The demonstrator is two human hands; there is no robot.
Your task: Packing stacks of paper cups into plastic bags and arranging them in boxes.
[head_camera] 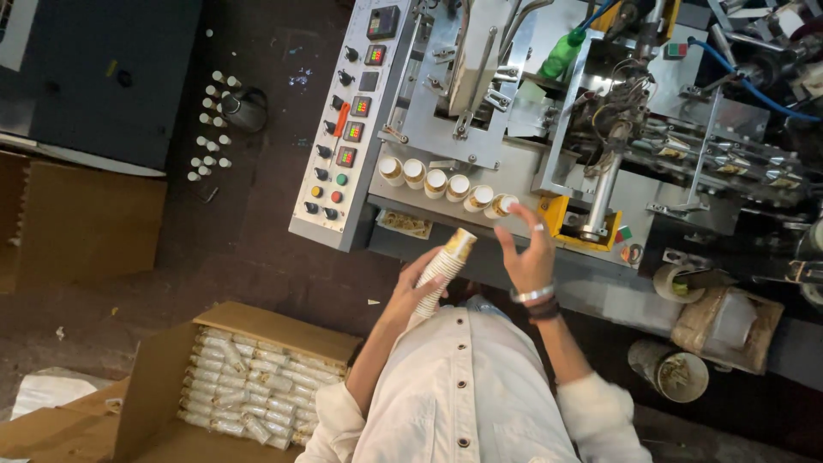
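While our left hand (410, 296) is closed around a stack of paper cups (444, 266) at the middle of the frame, our right hand (529, 249) is spread open just right of it, holding nothing, its fingertips close to the last cup in the row (441, 183) above; whether they touch it we cannot tell. We see the stack tilted, its top pointing to the upper right. Low in the frame sits our white jacket (463, 386), and at lower left a carton (154, 377) packed with cup stacks. Farther up, six cups lie side by side on the machine (514, 103). Left of them is the control panel (343, 137) with buttons and small displays. At upper left, small white cups (210, 129) stand on the dark floor.
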